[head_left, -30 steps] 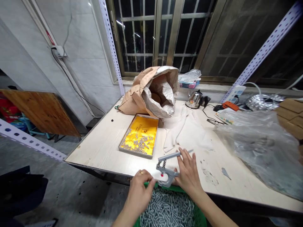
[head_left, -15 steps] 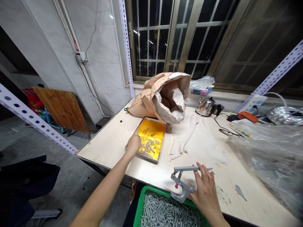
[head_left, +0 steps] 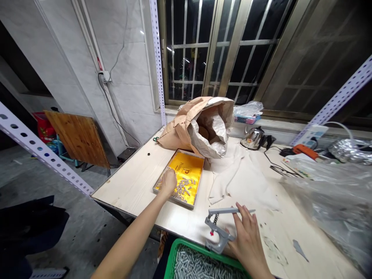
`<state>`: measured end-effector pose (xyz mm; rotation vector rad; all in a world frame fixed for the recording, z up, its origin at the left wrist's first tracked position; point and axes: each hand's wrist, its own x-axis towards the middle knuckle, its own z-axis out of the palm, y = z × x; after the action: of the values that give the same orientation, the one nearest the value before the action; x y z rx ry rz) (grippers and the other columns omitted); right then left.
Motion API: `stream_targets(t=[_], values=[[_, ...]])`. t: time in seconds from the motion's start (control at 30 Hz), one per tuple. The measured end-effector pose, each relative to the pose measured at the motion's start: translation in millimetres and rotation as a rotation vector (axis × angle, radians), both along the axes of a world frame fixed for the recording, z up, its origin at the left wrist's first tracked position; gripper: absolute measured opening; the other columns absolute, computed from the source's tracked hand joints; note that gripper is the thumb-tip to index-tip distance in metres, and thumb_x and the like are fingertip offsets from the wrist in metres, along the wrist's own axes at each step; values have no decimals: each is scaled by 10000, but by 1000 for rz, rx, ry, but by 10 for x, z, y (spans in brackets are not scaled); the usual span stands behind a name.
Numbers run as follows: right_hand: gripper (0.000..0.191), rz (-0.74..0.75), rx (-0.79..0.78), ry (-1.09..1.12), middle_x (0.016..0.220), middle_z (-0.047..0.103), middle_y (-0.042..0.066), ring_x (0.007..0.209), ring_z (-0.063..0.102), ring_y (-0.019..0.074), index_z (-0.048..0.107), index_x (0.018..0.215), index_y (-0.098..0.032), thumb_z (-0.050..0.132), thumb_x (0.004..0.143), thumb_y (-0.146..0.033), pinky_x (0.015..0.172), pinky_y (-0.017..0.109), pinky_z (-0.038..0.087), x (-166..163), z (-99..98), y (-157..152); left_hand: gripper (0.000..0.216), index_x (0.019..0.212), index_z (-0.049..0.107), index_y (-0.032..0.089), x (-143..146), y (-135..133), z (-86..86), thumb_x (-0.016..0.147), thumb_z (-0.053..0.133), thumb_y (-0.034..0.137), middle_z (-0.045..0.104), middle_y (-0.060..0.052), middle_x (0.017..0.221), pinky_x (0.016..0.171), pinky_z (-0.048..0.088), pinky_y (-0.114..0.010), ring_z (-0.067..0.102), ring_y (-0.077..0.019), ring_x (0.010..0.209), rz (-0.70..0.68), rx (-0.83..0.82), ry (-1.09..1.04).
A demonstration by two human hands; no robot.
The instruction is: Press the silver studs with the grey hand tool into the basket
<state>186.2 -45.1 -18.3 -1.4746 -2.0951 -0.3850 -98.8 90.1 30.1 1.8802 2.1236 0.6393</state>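
Observation:
My left hand point(head_left: 167, 182) reaches into a shallow tray with a yellow lining point(head_left: 188, 170) and rests on the small silver metal pieces point(head_left: 183, 188) lying in it, fingers curled down over them. My right hand point(head_left: 247, 240) lies on the grey hand press tool point(head_left: 217, 228) at the table's near edge, fingers stretched over its lever handle and thumb against its body. Just below the tool sits a green crate point(head_left: 174, 257) full of silver metal pins.
A torn brown paper sack point(head_left: 197, 126) with silver lining stands behind the tray. A white cloth point(head_left: 241, 178) lies mid-table, a large clear plastic bag point(head_left: 328, 193) at the right. A kettle point(head_left: 252, 137), cables and an orange tool point(head_left: 303, 150) sit by the window.
My left hand left the near edge beside the press and went out to the yellow tray, now resting on the metal pieces. My right hand stayed on the press tool.

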Motion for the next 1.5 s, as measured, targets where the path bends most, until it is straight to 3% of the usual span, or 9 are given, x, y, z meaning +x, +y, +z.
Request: stream_targets(t=[0.1, 0.23, 0.33, 0.53, 0.77, 1.1, 1.37, 1.5], values=[[443, -32, -18, -20, 1382, 330, 205, 1320, 224, 345, 435, 1182, -92, 474, 782, -277, 1047, 576, 222, -68, 84, 90, 223, 1027, 539, 116, 144, -380, 16, 852, 459, 230, 646, -57, 824, 715, 458, -254, 615, -147, 771, -81, 22, -295], [512, -48, -73, -28, 1427, 274, 191, 1356, 140, 323, 406, 1223, -91, 498, 735, -216, 1068, 569, 180, -184, 189, 184, 460, 1078, 457, 120, 459, -988, -68, 684, 657, 248, 604, 27, 646, 671, 443, -254, 586, -126, 641, -159, -84, -1082], [591, -29, -98, -15, 1445, 242, 195, 1364, 110, 323, 377, 1252, -80, 529, 700, -226, 1073, 575, 152, -267, 232, 201, 511, 1069, 444, 123, 621, -1257, -139, 640, 695, 241, 603, 34, 626, 635, 416, -242, 561, -114, 599, -135, -181, -1255], [664, -17, -109, -8, 1462, 211, 195, 1373, 80, 316, 346, 1287, -57, 481, 640, -117, 1076, 569, 144, -342, 241, 178, 567, 1166, 417, 118, 653, -1339, -206, 664, 661, 218, 607, 34, 634, 596, 396, -236, 559, -122, 600, -132, -186, -1173], [759, -4, -119, -2, 1480, 158, 196, 1375, 72, 324, 240, 1359, -67, 509, 657, -171, 1071, 586, 123, -359, 225, 140, 581, 1197, 433, 114, 647, -1373, -130, 647, 619, 123, 620, 27, 636, 597, 413, -241, 561, -124, 591, -211, -253, -1010], [745, -44, -140, 5, 1484, 120, 207, 1376, 36, 324, 258, 1343, -64, 546, 668, -192, 1074, 579, 119, -353, 227, 163, 623, 1220, 415, 104, 696, -1374, -195, 667, 666, 244, 654, 6, 657, 596, 404, -245, 583, -141, 613, -24, -158, -1111], [751, -42, -201, 15, 1490, 98, 200, 1379, 26, 313, 264, 1341, -64, 532, 643, -137, 1075, 581, 92, -406, 258, 121, 583, 1234, 432, 106, 612, -1382, -104, 682, 607, 173, 683, -3, 697, 671, 415, -265, 604, -156, 666, -190, -199, -816], [737, -35, -195, 10, 1486, 114, 207, 1379, 29, 314, 292, 1332, -52, 545, 647, -147, 1079, 575, 88, -431, 247, 111, 605, 1246, 426, 117, 583, -1377, -45, 665, 594, 128, 673, 6, 685, 671, 429, -253, 625, -163, 705, -245, -259, -801]])
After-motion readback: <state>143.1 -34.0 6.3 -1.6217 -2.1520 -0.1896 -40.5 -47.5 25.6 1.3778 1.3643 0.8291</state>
